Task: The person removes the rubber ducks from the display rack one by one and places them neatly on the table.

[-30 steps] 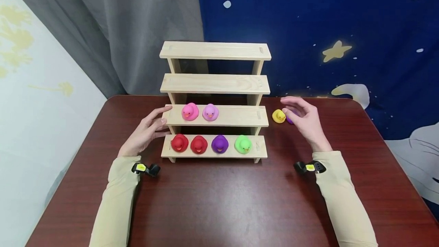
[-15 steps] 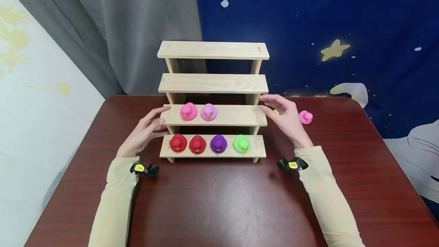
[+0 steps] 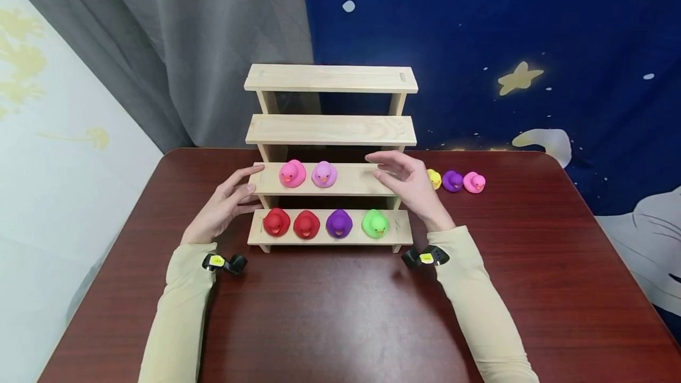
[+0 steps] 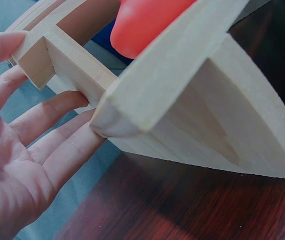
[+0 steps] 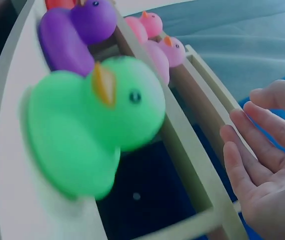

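Currently, left fingers (image 3: 242, 175) spread, touching wooden rack (image 3: 330, 129); right fingers (image 3: 388, 159) loosely parted (yellow wrist labels (image 3: 216, 260), writing illegible).

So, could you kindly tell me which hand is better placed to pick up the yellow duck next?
The right, I think: the right hand looks empty and is near the yellow duck, while the left hand touches the wooden stand at its left end.

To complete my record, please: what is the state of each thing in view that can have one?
Stand, upright
Left hand, touching stand
Right hand, holding nothing
Shelf ducks, upright
Table ducks, upright, one partly hidden
Wrist cameras, worn
Curtain, hanging
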`<action>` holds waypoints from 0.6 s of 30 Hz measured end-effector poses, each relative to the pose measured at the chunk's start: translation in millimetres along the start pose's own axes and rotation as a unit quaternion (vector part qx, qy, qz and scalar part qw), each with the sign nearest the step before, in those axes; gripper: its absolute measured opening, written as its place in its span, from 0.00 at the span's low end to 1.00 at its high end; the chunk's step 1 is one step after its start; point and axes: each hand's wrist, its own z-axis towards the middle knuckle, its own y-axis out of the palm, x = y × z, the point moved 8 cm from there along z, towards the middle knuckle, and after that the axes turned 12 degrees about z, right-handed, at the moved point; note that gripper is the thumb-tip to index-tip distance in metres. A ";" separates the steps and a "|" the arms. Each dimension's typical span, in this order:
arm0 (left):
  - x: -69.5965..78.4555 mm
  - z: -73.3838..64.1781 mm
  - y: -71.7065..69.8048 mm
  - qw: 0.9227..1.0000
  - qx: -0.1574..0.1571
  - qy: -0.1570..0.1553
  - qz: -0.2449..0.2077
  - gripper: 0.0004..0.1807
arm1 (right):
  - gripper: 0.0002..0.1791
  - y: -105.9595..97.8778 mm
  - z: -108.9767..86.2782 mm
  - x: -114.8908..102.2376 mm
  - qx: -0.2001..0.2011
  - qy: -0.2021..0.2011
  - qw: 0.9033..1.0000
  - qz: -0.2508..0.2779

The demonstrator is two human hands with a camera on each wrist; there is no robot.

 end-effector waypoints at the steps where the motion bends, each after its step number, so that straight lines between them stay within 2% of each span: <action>1: -0.2 0.1 0.1 1.000 0.000 -0.001 -0.001 0.25 | 0.16 3.0 1.1 0.7 -0.002 0.002 1.000 0.001; 10: 0.8 0.0 1.6 1.000 -0.005 0.001 -0.006 0.25 | 0.17 22.6 9.0 7.0 -0.015 0.040 0.999 0.005; 14: 1.8 0.2 1.8 1.000 -0.005 0.002 -0.011 0.25 | 0.19 33.2 15.7 10.5 -0.035 0.056 0.998 0.007; 18: 0.0 0.0 1.6 1.000 -0.003 -0.002 -0.009 0.25 | 0.20 44.5 21.8 12.8 -0.053 0.056 0.997 -0.001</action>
